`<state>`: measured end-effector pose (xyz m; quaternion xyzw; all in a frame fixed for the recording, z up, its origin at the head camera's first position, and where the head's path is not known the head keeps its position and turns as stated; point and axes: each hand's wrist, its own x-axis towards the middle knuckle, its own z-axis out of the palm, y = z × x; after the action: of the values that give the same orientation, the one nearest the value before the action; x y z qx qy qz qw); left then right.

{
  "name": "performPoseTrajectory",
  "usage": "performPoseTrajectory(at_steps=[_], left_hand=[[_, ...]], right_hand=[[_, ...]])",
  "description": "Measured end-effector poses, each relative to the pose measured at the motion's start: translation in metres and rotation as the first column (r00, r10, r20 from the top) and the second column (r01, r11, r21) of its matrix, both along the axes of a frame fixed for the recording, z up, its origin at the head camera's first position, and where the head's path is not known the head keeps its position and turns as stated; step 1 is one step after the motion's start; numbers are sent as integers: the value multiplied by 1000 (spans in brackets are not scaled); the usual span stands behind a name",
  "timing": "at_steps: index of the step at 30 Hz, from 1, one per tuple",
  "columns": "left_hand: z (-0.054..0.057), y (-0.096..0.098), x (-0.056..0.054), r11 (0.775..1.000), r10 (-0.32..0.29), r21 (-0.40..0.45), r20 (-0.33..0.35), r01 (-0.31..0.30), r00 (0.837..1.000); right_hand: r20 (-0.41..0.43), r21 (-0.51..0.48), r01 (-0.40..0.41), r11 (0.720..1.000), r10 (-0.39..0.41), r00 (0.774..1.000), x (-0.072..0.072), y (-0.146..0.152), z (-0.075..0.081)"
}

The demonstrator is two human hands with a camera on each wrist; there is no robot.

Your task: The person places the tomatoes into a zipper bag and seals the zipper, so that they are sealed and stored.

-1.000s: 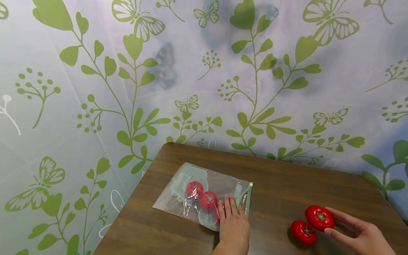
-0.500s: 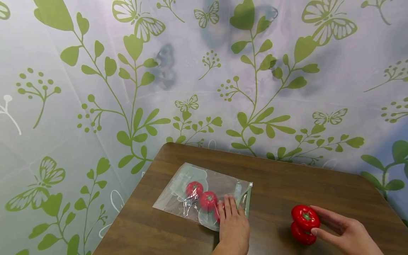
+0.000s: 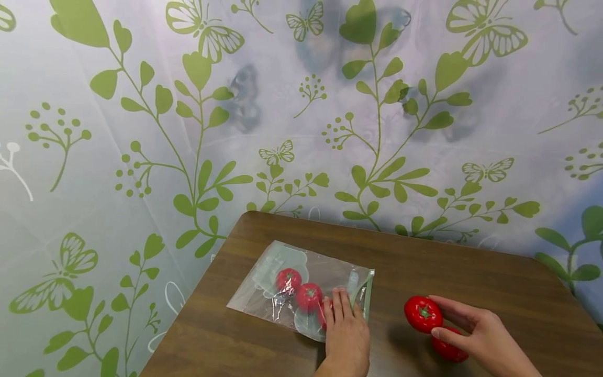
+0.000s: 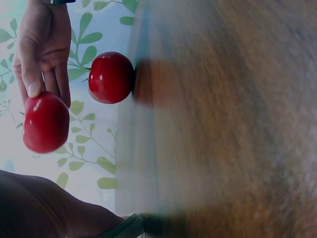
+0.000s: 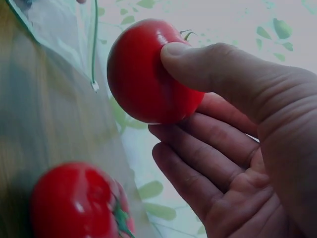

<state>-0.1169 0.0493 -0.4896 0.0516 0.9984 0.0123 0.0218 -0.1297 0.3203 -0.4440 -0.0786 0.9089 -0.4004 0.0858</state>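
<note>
My right hand [image 3: 485, 332] pinches a shiny red tomato [image 3: 423, 314] between thumb and fingers, lifted above the table. The right wrist view shows the thumb pressed on the side of this tomato [image 5: 148, 74], near its green stem. A second tomato [image 3: 449, 350] sits on the table, partly behind the right hand. On the left lies a clear zip bag [image 3: 325, 264] with a green edge and slider. Inside are two tomatoes in plain sight and a third mostly hidden under my left hand [image 3: 347, 335], whose straight fingers rest on the bag near its mouth.
The brown wooden table [image 3: 400, 262] has rounded far corners. Behind it hangs a pale curtain [image 3: 282, 115] printed with green leaves and butterflies. In the right wrist view, the slider end [image 5: 95, 86] of the bag's edge stands near the table's surface.
My right hand has carried its tomato leftward, past the tomato lying on the table and closer to the bag. The left hand and the bag stay in place.
</note>
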Motion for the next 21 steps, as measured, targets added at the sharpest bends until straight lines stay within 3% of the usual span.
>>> performPoseTrajectory(at_steps=[5, 13, 21], left_hand=[[1, -1, 0, 1000, -6, 1, 24, 6, 1000], [2, -1, -3, 1000, -6, 21, 65, 4, 998], [2, -3, -4, 1000, -7, -2, 105, 8, 994]], right_hand=[[14, -32, -11, 999, 12, 1000, -4, -14, -3], [-108, -66, -68, 995, 61, 992, -13, -39, -9], [-135, -107, -129, 986, 114, 984, -21, -57, -21]])
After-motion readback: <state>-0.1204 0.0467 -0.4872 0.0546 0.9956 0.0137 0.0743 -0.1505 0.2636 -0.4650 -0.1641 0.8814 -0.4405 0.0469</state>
